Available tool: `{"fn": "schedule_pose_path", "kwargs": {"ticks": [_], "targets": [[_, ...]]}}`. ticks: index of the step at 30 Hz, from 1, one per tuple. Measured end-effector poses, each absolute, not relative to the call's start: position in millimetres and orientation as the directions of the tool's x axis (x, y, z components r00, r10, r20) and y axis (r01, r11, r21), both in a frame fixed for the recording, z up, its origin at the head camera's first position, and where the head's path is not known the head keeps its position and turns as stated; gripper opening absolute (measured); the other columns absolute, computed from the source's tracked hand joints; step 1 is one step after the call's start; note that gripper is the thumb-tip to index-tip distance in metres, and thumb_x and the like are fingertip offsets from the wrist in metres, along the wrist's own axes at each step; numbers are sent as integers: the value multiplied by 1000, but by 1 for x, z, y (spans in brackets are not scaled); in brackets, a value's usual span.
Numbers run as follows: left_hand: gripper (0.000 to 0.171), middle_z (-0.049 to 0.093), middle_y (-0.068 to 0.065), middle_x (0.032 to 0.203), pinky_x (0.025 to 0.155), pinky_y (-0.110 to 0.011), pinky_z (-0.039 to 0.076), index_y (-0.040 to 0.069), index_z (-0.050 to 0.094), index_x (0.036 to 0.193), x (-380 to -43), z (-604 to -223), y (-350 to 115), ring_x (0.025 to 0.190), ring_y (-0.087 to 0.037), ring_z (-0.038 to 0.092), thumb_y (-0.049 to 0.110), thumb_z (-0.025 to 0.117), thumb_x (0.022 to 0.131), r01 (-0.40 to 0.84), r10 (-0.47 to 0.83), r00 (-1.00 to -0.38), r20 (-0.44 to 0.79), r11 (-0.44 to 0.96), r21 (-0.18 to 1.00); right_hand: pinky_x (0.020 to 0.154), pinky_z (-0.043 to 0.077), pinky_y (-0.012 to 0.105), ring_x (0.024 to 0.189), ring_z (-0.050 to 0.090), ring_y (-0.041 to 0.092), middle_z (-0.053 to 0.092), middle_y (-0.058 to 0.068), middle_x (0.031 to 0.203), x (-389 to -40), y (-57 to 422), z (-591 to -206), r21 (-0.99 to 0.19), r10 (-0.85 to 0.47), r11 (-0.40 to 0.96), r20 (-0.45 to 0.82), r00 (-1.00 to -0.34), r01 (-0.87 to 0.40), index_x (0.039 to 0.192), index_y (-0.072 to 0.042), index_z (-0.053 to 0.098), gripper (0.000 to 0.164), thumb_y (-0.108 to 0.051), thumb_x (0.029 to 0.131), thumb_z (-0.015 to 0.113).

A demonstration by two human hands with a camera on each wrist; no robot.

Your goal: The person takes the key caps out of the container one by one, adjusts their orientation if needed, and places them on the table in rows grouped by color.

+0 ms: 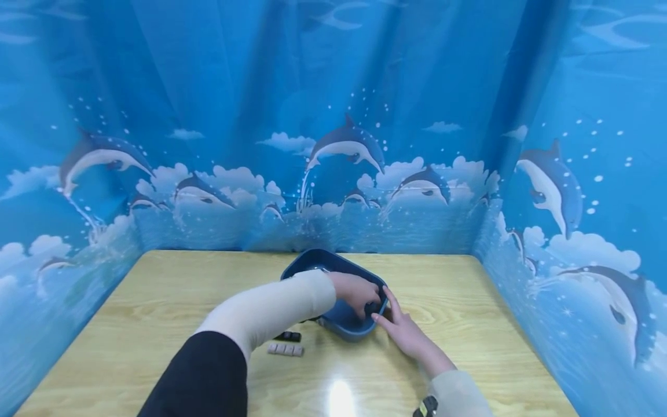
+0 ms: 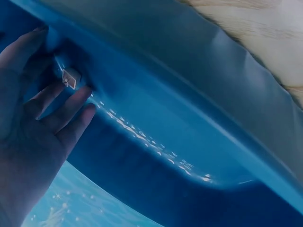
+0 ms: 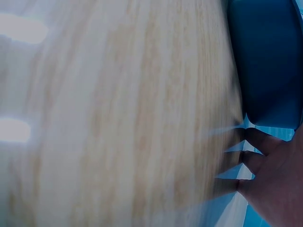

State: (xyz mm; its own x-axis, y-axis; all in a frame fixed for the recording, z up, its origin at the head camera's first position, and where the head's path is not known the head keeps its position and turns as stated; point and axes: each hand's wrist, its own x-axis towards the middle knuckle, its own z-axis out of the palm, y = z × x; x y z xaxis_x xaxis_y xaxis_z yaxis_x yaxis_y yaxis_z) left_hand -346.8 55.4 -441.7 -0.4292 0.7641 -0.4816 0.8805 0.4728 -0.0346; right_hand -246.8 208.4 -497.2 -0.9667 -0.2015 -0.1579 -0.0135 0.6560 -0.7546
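A dark blue plastic bin (image 1: 350, 335) stands on the table, angled. My left hand (image 1: 357, 292) reaches down inside, near its right end. In the left wrist view, the left fingers (image 2: 78, 113) spread loosely around a small beige cube (image 2: 70, 78) with a printed face, which sits by the bin wall; contact is unclear. A dark spot beside the left fingers in the head view is too small to identify. My right hand (image 1: 406, 333) rests against the bin's right end, thumb and forefinger at the rim; other fingers extend toward the tabletop in the right wrist view.
A row of several small beige cubes (image 1: 285, 349) lies left of the bin on the wooden table (image 1: 448, 324). Behind it sits a row of black cubes (image 1: 288, 336), partly hidden by the left arm. Dolphin-print curtains (image 1: 250, 145) enclose the table's back and sides.
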Motion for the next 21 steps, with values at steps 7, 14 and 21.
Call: {"fn": "schedule_pose_path", "kwargs": {"ticks": [7,14,21], "targets": [[39,57,1,121,92,-24,46,19,65,125,-343,-449,58,105,-9,55,32,72,89,883,776,-427,-465,469,-29,109,5,68,136,23,54,30,26,152,-242,208,-499,-756,-202,654,-146,-969,-22,157,-27,2,83,-61,96,46],[20,59,4,100,79,-20,48,16,70,106,-343,-451,57,87,-7,55,28,72,90,880,781,-427,-456,475,-11,108,7,69,135,20,57,28,28,152,-242,207,-498,-747,-203,664,-142,-969,-30,157,-29,1,81,-59,97,45],[12,59,5,94,74,-19,49,16,71,99,-340,-444,54,82,-6,56,22,72,90,885,784,-419,-458,465,-15,107,8,70,135,17,58,26,26,153,-246,209,-496,-740,-201,672,-149,-968,-26,157,-31,-1,81,-61,97,44]]}}
